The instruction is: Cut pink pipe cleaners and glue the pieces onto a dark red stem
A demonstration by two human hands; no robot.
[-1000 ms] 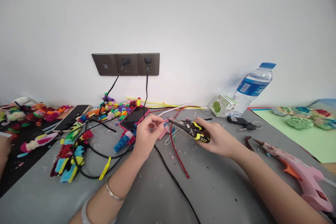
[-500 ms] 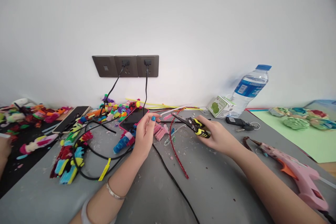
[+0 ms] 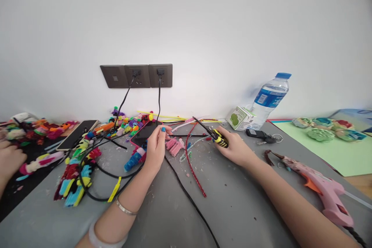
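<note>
My left hand (image 3: 157, 145) is closed in a pinch, with a pale pink pipe cleaner (image 3: 183, 124) reaching out to the right from its fingertips. The part inside the fingers is hidden. My right hand (image 3: 235, 144) grips scissors (image 3: 218, 138) by their black-and-yellow handles. Their dark blades point up and left, the tips close to the far end of the pale pink strip. Between my hands, a red tinsel pipe cleaner (image 3: 189, 155) curves over the grey table, beside a small pink pipe-cleaner piece (image 3: 175, 146).
Colourful pipe-cleaner figures (image 3: 77, 174) and a phone (image 3: 77, 135) lie left, near another person's hand (image 3: 11, 159). A black cable (image 3: 192, 197) crosses the table. A water bottle (image 3: 269, 99), small carton (image 3: 240, 118), keys (image 3: 273, 138) and pink glue gun (image 3: 322, 190) are right.
The scissors have swung so that their blades point more upward and away, and my right hand has shifted slightly left. The other person's hand has come further into view at left.
</note>
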